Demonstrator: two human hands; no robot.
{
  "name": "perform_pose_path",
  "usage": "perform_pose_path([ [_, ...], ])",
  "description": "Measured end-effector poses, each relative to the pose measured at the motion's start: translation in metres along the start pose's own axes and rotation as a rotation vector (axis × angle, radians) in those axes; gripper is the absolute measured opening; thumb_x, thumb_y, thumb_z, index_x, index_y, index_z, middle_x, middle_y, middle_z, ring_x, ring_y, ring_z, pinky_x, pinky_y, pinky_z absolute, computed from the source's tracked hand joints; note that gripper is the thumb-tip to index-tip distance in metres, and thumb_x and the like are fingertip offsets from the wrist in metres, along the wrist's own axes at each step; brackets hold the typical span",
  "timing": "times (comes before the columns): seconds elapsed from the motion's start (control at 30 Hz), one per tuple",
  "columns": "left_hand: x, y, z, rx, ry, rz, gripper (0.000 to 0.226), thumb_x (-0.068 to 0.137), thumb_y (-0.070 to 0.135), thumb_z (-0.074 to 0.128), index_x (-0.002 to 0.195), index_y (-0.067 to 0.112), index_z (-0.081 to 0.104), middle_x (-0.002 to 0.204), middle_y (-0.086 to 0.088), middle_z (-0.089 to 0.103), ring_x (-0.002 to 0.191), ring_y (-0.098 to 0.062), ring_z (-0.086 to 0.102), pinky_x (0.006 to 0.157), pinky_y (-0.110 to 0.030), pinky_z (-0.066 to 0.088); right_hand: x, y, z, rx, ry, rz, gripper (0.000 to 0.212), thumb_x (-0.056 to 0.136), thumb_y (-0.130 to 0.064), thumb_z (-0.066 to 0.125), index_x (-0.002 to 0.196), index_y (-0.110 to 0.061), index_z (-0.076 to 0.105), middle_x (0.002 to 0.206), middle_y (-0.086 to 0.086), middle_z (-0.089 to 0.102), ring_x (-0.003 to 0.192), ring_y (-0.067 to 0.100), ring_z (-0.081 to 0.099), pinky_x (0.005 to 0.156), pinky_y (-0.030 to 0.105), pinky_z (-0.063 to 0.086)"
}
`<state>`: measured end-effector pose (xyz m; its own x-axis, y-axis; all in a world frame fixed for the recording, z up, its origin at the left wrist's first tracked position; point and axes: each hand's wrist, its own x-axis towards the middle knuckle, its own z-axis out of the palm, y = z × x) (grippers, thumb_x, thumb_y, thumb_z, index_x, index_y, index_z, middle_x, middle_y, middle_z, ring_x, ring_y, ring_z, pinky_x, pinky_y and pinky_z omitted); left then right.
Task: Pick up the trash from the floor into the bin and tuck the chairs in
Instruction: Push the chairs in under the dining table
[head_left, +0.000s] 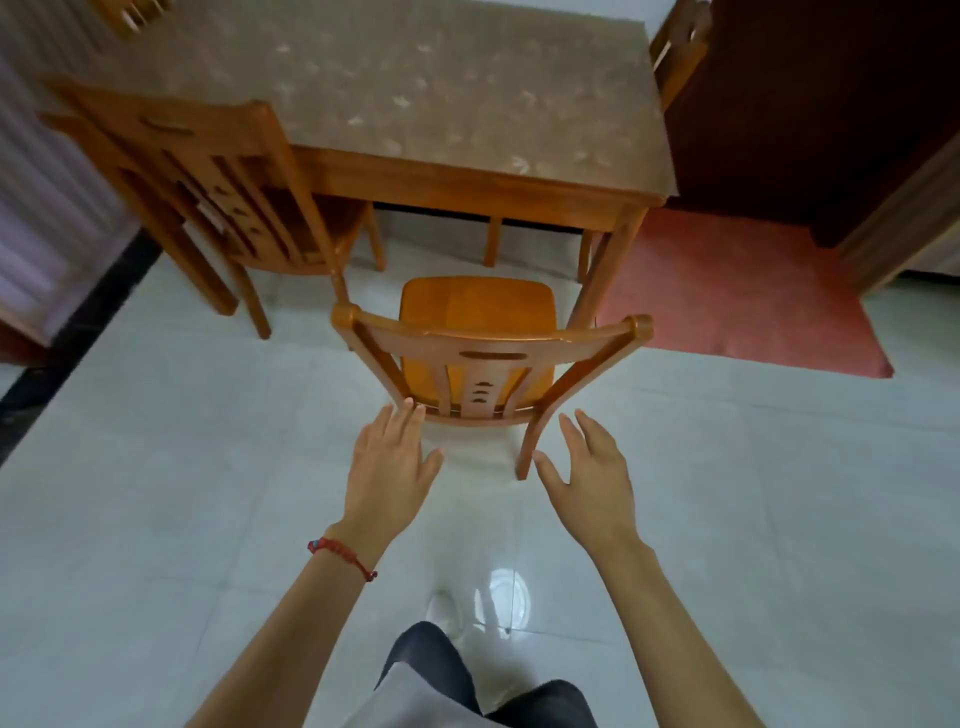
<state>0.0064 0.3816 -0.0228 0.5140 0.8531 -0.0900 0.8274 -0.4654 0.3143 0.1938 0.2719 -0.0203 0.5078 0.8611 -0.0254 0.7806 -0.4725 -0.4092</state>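
Note:
A wooden chair (480, 312) stands on the white tiled floor just in front of me, its back toward me and its seat short of the wooden table (467, 176). My left hand (387, 467) is open, fingers spread, just below the chair's left rear side. My right hand (589, 473) is open too, beside the chair's right rear leg. Neither hand grips the chair. A second wooden chair (208, 176) stands at the table's left side, partly under it. No trash or bin is in view.
The table carries a beige patterned cover (441, 78). A red mat (737, 291) lies on the floor to the right, by a dark wooden door (805, 104). More chair parts show at the table's far corners. My legs and one foot (441, 610) are below.

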Motion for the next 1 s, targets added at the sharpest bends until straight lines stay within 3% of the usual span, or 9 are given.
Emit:
perform_pose_path([
  [0.23, 0.042, 0.002, -0.001, -0.203, 0.015, -0.03, 0.059, 0.092, 0.043, 0.037, 0.141, 0.011, 0.027, 0.15, -0.01, 0.031, 0.14, -0.025, 0.023, 0.114, -0.039, 0.019, 0.033, -0.006, 0.0, 0.164, 0.067, 0.137, 0.055, 0.09, -0.043, 0.047, 0.137, -0.016, 0.036, 0.145, 0.007, 0.039, 0.135, 0.022, 0.032, 0.108, 0.037, 0.028],
  [0.4, 0.064, 0.009, -0.007, -0.472, 0.034, -0.196, 0.057, 0.093, 0.041, 0.039, 0.139, 0.009, 0.03, 0.146, -0.013, 0.037, 0.136, -0.028, 0.03, 0.11, -0.038, 0.026, 0.054, -0.014, 0.002, 0.266, 0.107, 0.174, 0.054, 0.089, -0.045, 0.047, 0.135, -0.017, 0.04, 0.139, 0.006, 0.048, 0.129, 0.023, 0.041, 0.103, 0.038, 0.035],
  [0.47, 0.073, 0.012, -0.008, -0.531, 0.045, -0.25, 0.057, 0.093, 0.04, 0.039, 0.139, 0.007, 0.031, 0.144, -0.014, 0.039, 0.134, -0.029, 0.033, 0.109, -0.039, 0.029, 0.064, -0.016, 0.003, 0.392, 0.11, 0.223, 0.05, 0.088, -0.044, 0.049, 0.13, -0.017, 0.047, 0.129, 0.005, 0.056, 0.121, 0.024, 0.05, 0.095, 0.029, 0.042],
  [0.53, 0.08, 0.016, -0.01, -0.626, 0.074, -0.311, 0.053, 0.093, 0.039, 0.041, 0.135, 0.007, 0.037, 0.137, -0.013, 0.048, 0.127, -0.03, 0.042, 0.102, -0.038, 0.035, 0.075, -0.017, 0.002, 0.54, 0.111, 0.293, 0.038, 0.088, -0.042, 0.051, 0.118, -0.018, 0.057, 0.104, -0.002, 0.063, 0.099, 0.021, 0.061, 0.072, 0.008, 0.044],
  [0.57, 0.084, 0.019, -0.011, -0.693, 0.095, -0.342, 0.047, 0.092, 0.038, 0.042, 0.129, 0.009, 0.044, 0.126, -0.01, 0.055, 0.119, -0.028, 0.048, 0.094, -0.035, 0.039, 0.081, -0.016, 0.002, 0.606, 0.101, 0.331, 0.034, 0.089, -0.041, 0.051, 0.112, -0.019, 0.06, 0.091, -0.008, 0.062, 0.087, 0.015, 0.062, 0.064, 0.004, 0.042],
  [0.67, 0.098, 0.024, -0.013, -0.874, 0.116, -0.468, 0.036, 0.091, 0.039, 0.044, 0.111, 0.012, 0.055, 0.098, -0.001, 0.056, 0.1, -0.022, 0.053, 0.081, -0.029, 0.037, 0.1, -0.014, 0.003, 0.736, 0.069, 0.419, 0.029, 0.089, -0.041, 0.047, 0.09, -0.017, 0.063, 0.065, -0.006, 0.057, 0.059, -0.001, 0.06, 0.061, 0.012, 0.038],
  [0.77, 0.115, 0.026, -0.013, -1.031, 0.137, -0.606, 0.04, 0.09, 0.039, 0.047, 0.104, 0.004, 0.06, 0.1, -0.016, 0.065, 0.101, -0.032, 0.058, 0.091, -0.042, 0.046, 0.118, -0.013, 0.008, 0.747, 0.069, 0.461, 0.024, 0.089, -0.042, 0.048, 0.08, -0.023, 0.058, 0.062, -0.001, 0.056, 0.05, 0.007, 0.058, 0.055, 0.018, 0.04],
  [0.9, 0.128, 0.029, -0.008, -0.997, 0.251, -0.659, 0.029, 0.084, 0.037, 0.057, 0.086, 0.008, 0.062, 0.079, -0.003, 0.064, 0.085, -0.025, 0.06, 0.075, -0.031, 0.045, 0.138, -0.012, 0.015, 0.799, 0.087, 0.496, 0.037, 0.086, -0.045, 0.052, 0.092, -0.011, 0.063, 0.066, -0.004, 0.062, 0.067, 0.012, 0.06, 0.067, 0.028, 0.044],
  [1.0, 0.133, 0.029, -0.002, -0.954, 0.305, -0.667, 0.028, 0.081, 0.036, 0.062, 0.074, 0.009, 0.062, 0.072, -0.005, 0.064, 0.072, -0.021, 0.059, 0.074, -0.032, 0.048, 0.147, -0.01, 0.019, 0.842, 0.085, 0.517, 0.032, 0.085, -0.045, 0.054, 0.09, -0.016, 0.064, 0.08, -0.001, 0.068, 0.081, 0.017, 0.064, 0.078, 0.034, 0.051],
])
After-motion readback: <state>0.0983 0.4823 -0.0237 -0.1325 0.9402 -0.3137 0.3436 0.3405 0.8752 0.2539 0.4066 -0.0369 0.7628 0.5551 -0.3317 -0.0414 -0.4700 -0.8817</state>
